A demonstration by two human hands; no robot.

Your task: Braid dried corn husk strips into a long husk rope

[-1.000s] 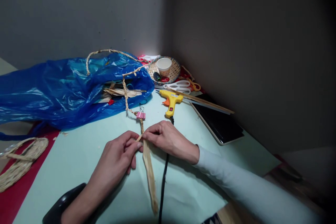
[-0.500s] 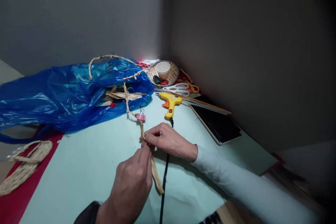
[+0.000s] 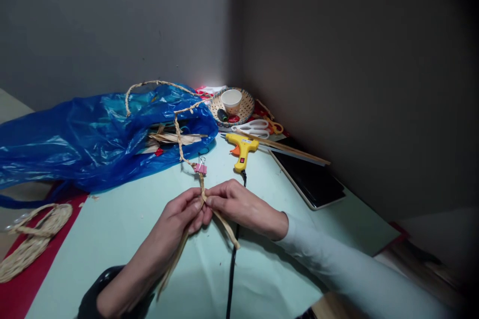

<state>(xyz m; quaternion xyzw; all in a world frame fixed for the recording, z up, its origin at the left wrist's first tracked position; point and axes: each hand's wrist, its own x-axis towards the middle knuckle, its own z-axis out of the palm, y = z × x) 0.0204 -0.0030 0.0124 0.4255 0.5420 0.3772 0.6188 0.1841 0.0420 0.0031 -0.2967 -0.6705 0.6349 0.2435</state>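
A thin braid of dried straw-like strands [image 3: 179,134] runs from the blue bag down to a pink binder clip [image 3: 200,168], which grips it. Just below the clip, my left hand [image 3: 187,209] pinches the braid's working end between thumb and fingers. Opposite it, my right hand [image 3: 243,203] is closed on the same spot, thumb and index finger touching the strands. One loose strand [image 3: 229,233] trails out under my right hand. Other strands [image 3: 172,269] hang from my left hand toward the front. My palms and fingers hide part of the crossing.
Behind lies a blue plastic bag [image 3: 97,134] with dry strips inside. A yellow glue gun [image 3: 244,149], its black cord [image 3: 232,269], white scissors [image 3: 251,127], a woven tray [image 3: 245,109] with a paper cup [image 3: 231,100], and a black tablet [image 3: 305,174] are around. Woven soles [image 3: 41,244] rest left.
My left hand has turned and moved up beside the braid, with strands now showing below it. The loose strand on the right has swung outward. My right hand has shifted slightly.
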